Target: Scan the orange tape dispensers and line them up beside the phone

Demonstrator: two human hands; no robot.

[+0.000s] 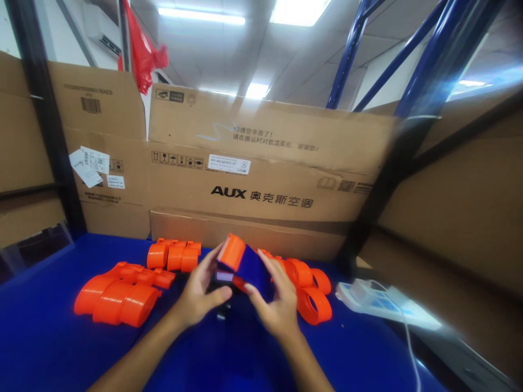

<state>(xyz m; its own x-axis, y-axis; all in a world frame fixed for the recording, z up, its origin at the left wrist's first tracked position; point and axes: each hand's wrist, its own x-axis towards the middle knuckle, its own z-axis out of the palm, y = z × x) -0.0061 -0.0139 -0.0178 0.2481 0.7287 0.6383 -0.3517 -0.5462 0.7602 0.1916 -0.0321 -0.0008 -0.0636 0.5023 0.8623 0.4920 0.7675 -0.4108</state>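
Observation:
Between my two hands, raised over the blue surface, is a boxy piece with an orange part [232, 253] on the left and a dark blue part [254, 271] on the right. My left hand [200, 294] is closed about the orange side, thumb pointing right along its lower edge. Fingers of my right hand [280, 302] wrap the dark blue side, with the thumb in front. A pale strip and a bit of red show on its underside. Whether it is one piece or two pressed together, I cannot tell. Below it sits a small black object [222, 311], partly hidden.
Glossy orange curved pieces [116, 296] lie grouped at the left, with more orange pieces [174, 256] behind. Orange rings [312, 305] lie to the right of my hands. A white power strip [379, 305] with a cable is farther right. A cardboard wall [261, 212] closes the back.

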